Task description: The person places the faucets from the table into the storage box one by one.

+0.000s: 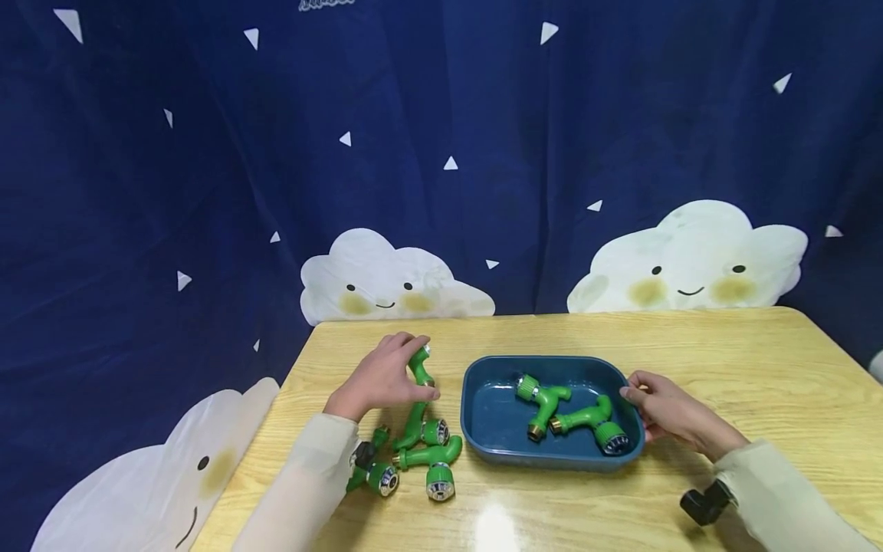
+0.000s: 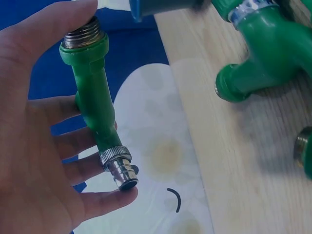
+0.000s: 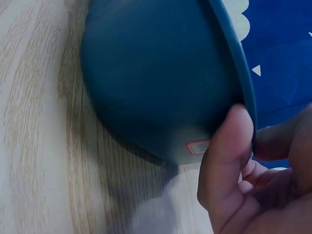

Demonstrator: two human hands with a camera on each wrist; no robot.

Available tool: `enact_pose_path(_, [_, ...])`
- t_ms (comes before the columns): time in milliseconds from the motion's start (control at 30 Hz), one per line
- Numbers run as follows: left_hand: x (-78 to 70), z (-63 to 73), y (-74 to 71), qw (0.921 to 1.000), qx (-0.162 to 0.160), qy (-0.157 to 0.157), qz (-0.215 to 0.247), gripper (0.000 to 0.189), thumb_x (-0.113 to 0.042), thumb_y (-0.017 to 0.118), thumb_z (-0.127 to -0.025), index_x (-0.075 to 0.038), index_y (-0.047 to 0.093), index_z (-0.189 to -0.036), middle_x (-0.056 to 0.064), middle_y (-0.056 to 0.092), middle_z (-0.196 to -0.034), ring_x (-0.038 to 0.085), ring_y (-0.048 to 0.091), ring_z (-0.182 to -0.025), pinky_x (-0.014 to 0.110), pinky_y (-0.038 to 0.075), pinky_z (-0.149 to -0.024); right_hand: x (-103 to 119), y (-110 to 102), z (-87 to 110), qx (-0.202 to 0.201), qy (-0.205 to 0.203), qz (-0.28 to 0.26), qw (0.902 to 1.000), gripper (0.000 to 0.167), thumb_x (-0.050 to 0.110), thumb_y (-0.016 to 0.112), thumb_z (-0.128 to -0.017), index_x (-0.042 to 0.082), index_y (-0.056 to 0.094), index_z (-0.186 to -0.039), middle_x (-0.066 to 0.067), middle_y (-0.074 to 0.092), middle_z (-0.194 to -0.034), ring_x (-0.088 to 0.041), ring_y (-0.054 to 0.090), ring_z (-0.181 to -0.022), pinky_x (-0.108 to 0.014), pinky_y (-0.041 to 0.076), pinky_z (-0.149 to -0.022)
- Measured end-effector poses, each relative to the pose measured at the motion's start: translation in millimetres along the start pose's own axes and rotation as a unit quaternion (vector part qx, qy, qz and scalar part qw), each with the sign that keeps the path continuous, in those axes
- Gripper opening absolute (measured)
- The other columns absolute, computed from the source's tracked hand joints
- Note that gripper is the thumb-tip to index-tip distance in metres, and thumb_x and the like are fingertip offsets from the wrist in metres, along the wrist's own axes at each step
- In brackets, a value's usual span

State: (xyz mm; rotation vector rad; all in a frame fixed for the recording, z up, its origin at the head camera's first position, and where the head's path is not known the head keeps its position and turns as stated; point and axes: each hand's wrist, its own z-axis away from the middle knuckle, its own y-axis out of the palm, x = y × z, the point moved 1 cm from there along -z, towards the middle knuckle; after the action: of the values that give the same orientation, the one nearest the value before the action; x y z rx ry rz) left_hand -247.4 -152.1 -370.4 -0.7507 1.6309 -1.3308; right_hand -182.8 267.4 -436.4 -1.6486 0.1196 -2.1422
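My left hand [image 1: 392,376] grips a green tap [image 2: 92,92] above the table, left of the blue tub. In the left wrist view the thumb presses near the tap's threaded end, and the fingers lie behind its body down to the silver nozzle. My right hand [image 1: 672,410] pinches the right end of the dark blue tub [image 1: 538,458], with thumb and fingers on either side of its rim [image 3: 243,73]. Two green taps lie inside the tub, one with a ribbed green knob [image 1: 545,399] and one with a silver-faced knob [image 1: 599,423].
Several more green taps lie on the wooden table [image 1: 552,510] below my left hand, among them a curved one [image 1: 431,460] near the tub's left side. Behind the table hangs a dark blue curtain [image 1: 414,92] printed with clouds. The tub bears a small label [image 3: 197,146].
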Motion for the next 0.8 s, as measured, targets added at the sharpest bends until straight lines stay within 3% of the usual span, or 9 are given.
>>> enact_pose_path(367, [-20.4,-4.8,1.2,0.9965,0.011,0.062,-0.055,0.091,-0.057,0.078,-0.074,-0.018,0.044,-0.150,0.008,0.052,-0.143,0.029,0.049,-0.130,0.050,0.048,-0.102,1,1,1.0,-0.004,0.007,0.004,1.0000,0.020,0.017,0.038,-0.107,0.000,0.039,-0.097,0.002,0.038,-0.063,-0.011,0.050,-0.056,-0.027,0.051,-0.051])
enact_pose_path(600, [-34.6,-1.7,-1.9,0.9881,0.017,0.116,-0.100,0.091,-0.059,0.077,-0.075,-0.017,0.045,-0.149,0.007,0.054,-0.138,0.026,0.051,-0.125,0.044,0.050,-0.097,2,0,1.9,0.000,0.006,0.001,1.0000,0.020,0.016,0.038,-0.107,-0.001,0.039,-0.097,0.002,0.038,-0.062,-0.011,0.048,-0.055,-0.027,0.050,-0.051])
enact_pose_path(800, [-43.8,-2.0,-4.0,0.9827,0.021,0.131,-0.129,0.092,-0.062,0.076,-0.075,-0.018,0.044,-0.150,0.005,0.054,-0.137,0.024,0.052,-0.125,0.042,0.051,-0.096,1,-1,0.0,0.000,0.007,0.003,1.0000,0.020,0.017,0.038,-0.107,0.000,0.039,-0.096,0.002,0.037,-0.063,-0.010,0.047,-0.054,-0.027,0.050,-0.051])
